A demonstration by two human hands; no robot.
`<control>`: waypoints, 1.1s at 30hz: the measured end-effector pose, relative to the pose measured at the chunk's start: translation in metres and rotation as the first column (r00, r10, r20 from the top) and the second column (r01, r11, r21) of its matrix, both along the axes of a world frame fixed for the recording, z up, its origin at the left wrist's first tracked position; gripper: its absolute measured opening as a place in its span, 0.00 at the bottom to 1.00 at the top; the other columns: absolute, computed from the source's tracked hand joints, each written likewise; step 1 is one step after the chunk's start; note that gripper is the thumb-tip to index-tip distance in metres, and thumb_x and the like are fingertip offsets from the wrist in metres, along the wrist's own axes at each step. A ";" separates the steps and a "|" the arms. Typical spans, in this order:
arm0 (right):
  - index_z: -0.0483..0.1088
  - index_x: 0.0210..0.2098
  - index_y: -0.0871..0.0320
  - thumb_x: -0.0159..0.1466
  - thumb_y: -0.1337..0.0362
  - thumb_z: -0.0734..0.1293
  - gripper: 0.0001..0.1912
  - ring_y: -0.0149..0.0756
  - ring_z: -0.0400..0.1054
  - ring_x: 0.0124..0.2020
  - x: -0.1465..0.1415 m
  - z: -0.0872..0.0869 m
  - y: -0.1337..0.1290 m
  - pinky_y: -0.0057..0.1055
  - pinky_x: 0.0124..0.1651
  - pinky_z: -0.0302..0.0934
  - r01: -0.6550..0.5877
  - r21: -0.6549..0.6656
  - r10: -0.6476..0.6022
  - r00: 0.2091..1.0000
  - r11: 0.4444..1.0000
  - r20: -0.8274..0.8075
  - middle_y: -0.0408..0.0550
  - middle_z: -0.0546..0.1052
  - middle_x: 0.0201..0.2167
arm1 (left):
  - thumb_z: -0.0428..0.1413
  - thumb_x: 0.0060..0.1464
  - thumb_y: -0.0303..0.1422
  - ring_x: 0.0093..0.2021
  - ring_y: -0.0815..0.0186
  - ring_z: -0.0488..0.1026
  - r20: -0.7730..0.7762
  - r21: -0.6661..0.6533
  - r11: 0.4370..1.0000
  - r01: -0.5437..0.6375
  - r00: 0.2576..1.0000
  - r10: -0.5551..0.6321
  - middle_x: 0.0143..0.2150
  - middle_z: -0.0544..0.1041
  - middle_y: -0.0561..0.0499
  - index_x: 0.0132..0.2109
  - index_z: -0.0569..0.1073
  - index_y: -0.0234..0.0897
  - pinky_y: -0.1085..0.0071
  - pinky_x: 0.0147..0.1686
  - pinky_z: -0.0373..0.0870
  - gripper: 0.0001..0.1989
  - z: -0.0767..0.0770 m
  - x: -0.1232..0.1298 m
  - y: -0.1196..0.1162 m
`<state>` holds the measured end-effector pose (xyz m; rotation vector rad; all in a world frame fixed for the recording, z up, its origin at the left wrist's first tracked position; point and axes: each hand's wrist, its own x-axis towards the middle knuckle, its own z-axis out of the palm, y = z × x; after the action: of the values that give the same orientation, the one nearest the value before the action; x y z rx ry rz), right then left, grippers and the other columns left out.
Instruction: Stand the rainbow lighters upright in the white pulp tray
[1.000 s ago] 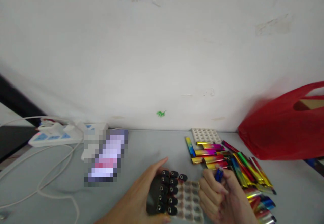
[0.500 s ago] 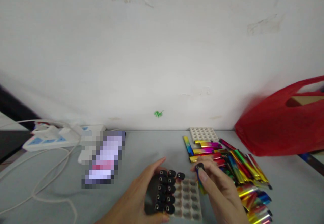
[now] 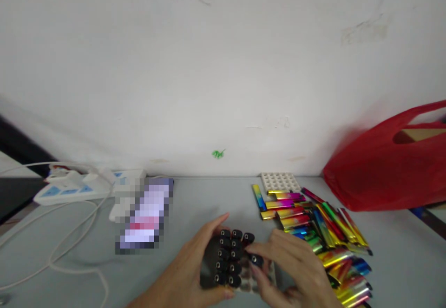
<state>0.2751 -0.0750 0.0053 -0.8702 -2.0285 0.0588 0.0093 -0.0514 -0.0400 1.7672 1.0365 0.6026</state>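
A pale tray with round holes [image 3: 248, 284] stands near the front edge, its left part filled with several upright black-capped sticks [image 3: 223, 253]. Around the tray's left side curves my left hand [image 3: 195, 264], thumb at the near side and fingers at the far side. Over the tray's right part, my right hand [image 3: 291, 264] pinches one black-capped stick [image 3: 257, 259] between thumb and fingers; its lower body is hidden. To the right lies a pile of shiny multicoloured sticks [image 3: 327, 226].
A second pale tray [image 3: 279, 182] lies against the wall. At the right stands a red bag [image 3: 379, 168]. On the left are a phone [image 3: 148, 215] with a blurred screen, a white power strip [image 3: 66, 192] and loose white cables [image 3: 52, 252].
My right hand has moved left, bringing the black-capped stick from beside the tray to above its holes. My left hand stays around the tray.
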 end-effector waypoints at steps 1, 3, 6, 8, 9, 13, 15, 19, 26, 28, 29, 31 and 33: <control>0.75 0.54 0.53 0.65 0.74 0.72 0.19 0.37 0.78 0.28 0.001 -0.001 0.000 0.32 0.34 0.74 -0.002 -0.012 0.003 1.000 1.000 0.013 0.41 0.82 0.29 | 0.76 0.51 0.35 0.71 0.42 0.73 0.000 0.005 1.000 0.003 1.000 -0.003 0.73 0.74 0.38 0.81 0.55 0.50 0.44 0.74 0.66 0.58 -0.001 0.000 0.000; 0.74 0.54 0.52 0.66 0.73 0.71 0.19 0.36 0.78 0.28 0.001 -0.003 0.001 0.31 0.35 0.75 -0.014 -0.039 0.015 1.000 0.999 0.018 0.39 0.82 0.29 | 0.77 0.50 0.34 0.71 0.42 0.73 0.004 0.014 1.000 0.009 1.000 -0.009 0.74 0.73 0.39 0.81 0.55 0.52 0.44 0.74 0.66 0.59 -0.004 0.000 0.001; 0.74 0.53 0.53 0.66 0.73 0.70 0.17 0.34 0.78 0.28 0.000 -0.002 0.002 0.31 0.37 0.76 -0.050 -0.051 0.051 0.998 0.997 0.027 0.38 0.83 0.30 | 0.77 0.48 0.32 0.70 0.43 0.74 0.026 0.025 1.000 0.003 1.000 -0.004 0.73 0.74 0.40 0.81 0.56 0.52 0.45 0.73 0.69 0.59 -0.006 0.001 0.002; 0.75 0.53 0.53 0.68 0.73 0.70 0.15 0.34 0.78 0.27 0.000 0.000 0.003 0.30 0.35 0.75 -0.062 -0.058 0.064 0.997 0.996 0.049 0.40 0.83 0.30 | 0.76 0.48 0.31 0.70 0.43 0.74 0.027 0.019 1.000 0.004 1.000 -0.005 0.72 0.75 0.41 0.81 0.56 0.52 0.46 0.73 0.69 0.59 -0.005 0.001 0.001; 0.76 0.52 0.54 0.69 0.72 0.70 0.14 0.35 0.78 0.28 0.000 0.000 0.003 0.30 0.33 0.74 -0.060 -0.066 0.064 0.996 0.996 0.058 0.41 0.83 0.31 | 0.76 0.48 0.31 0.70 0.43 0.74 0.022 0.013 1.000 0.006 1.000 -0.006 0.73 0.75 0.41 0.81 0.56 0.52 0.46 0.74 0.68 0.59 -0.004 0.001 0.001; 0.75 0.52 0.54 0.69 0.72 0.69 0.14 0.36 0.79 0.29 0.001 0.000 0.001 0.31 0.34 0.74 -0.042 -0.085 0.047 0.997 0.995 0.066 0.42 0.83 0.31 | 0.77 0.49 0.33 0.71 0.42 0.73 0.006 0.016 1.000 -0.021 1.000 0.021 0.73 0.74 0.43 0.80 0.57 0.54 0.45 0.75 0.66 0.58 -0.002 0.001 0.000; 0.74 0.56 0.53 0.68 0.73 0.70 0.18 0.35 0.80 0.30 0.000 -0.003 0.000 0.30 0.36 0.75 -0.031 -0.100 0.035 0.998 0.995 0.044 0.40 0.83 0.31 | 0.77 0.49 0.34 0.71 0.42 0.73 -0.004 0.021 1.000 -0.016 1.000 0.016 0.73 0.74 0.43 0.80 0.57 0.55 0.45 0.74 0.67 0.58 -0.002 0.001 0.000; 0.70 0.60 0.52 0.70 0.73 0.69 0.22 0.32 0.79 0.30 0.001 -0.007 -0.005 0.27 0.36 0.74 0.013 -0.160 -0.016 1.000 0.987 -0.014 0.39 0.83 0.35 | 0.76 0.49 0.32 0.70 0.43 0.74 -0.012 0.020 1.000 -0.015 1.000 0.015 0.73 0.74 0.44 0.80 0.56 0.56 0.46 0.73 0.68 0.59 -0.002 0.001 -0.001; 0.73 0.54 0.52 0.75 0.70 0.66 0.11 0.44 0.77 0.46 0.007 -0.010 -0.002 0.39 0.49 0.73 0.333 -0.140 -0.333 0.943 0.933 0.027 0.49 0.81 0.44 | 0.77 0.47 0.31 0.72 0.40 0.71 -0.055 -0.018 0.999 -0.039 0.998 0.038 0.74 0.73 0.44 0.80 0.57 0.55 0.43 0.75 0.64 0.60 0.004 0.000 -0.002; 0.74 0.52 0.52 0.75 0.70 0.65 0.10 0.50 0.74 0.49 0.010 -0.015 0.002 0.47 0.52 0.70 0.448 -0.121 -0.437 0.893 0.886 0.109 0.53 0.79 0.47 | 0.76 0.47 0.30 0.72 0.41 0.71 -0.050 -0.025 0.999 -0.032 0.998 0.030 0.73 0.73 0.45 0.80 0.57 0.56 0.43 0.76 0.63 0.60 0.004 0.000 -0.001; 0.75 0.52 0.53 0.74 0.70 0.65 0.11 0.52 0.72 0.49 0.011 -0.018 0.004 0.49 0.52 0.69 0.494 -0.110 -0.476 0.865 0.862 0.158 0.54 0.78 0.48 | 0.76 0.46 0.29 0.72 0.41 0.72 -0.048 -0.029 0.999 -0.027 0.999 0.025 0.73 0.74 0.45 0.80 0.57 0.56 0.43 0.76 0.63 0.60 0.004 0.001 -0.001; 0.77 0.51 0.53 0.72 0.71 0.65 0.12 0.55 0.70 0.48 0.014 -0.026 0.008 0.52 0.50 0.68 0.570 -0.068 -0.540 0.805 0.819 0.244 0.57 0.77 0.49 | 0.76 0.45 0.29 0.71 0.41 0.72 -0.043 -0.035 0.999 -0.032 0.999 0.031 0.73 0.74 0.46 0.80 0.58 0.56 0.44 0.76 0.63 0.60 0.006 0.001 -0.001; 0.80 0.52 0.51 0.71 0.70 0.67 0.14 0.56 0.68 0.47 0.018 -0.036 0.010 0.50 0.46 0.66 0.622 -0.020 -0.583 0.744 0.783 0.326 0.58 0.76 0.50 | 0.76 0.45 0.28 0.71 0.42 0.72 -0.041 -0.045 0.998 -0.053 0.998 0.051 0.72 0.75 0.46 0.79 0.59 0.56 0.44 0.76 0.63 0.59 0.008 0.003 -0.002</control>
<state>0.2930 -0.0650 -0.0305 -1.6781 -1.9255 -0.3352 0.0120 -0.0532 -0.0317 1.7225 1.1183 0.5726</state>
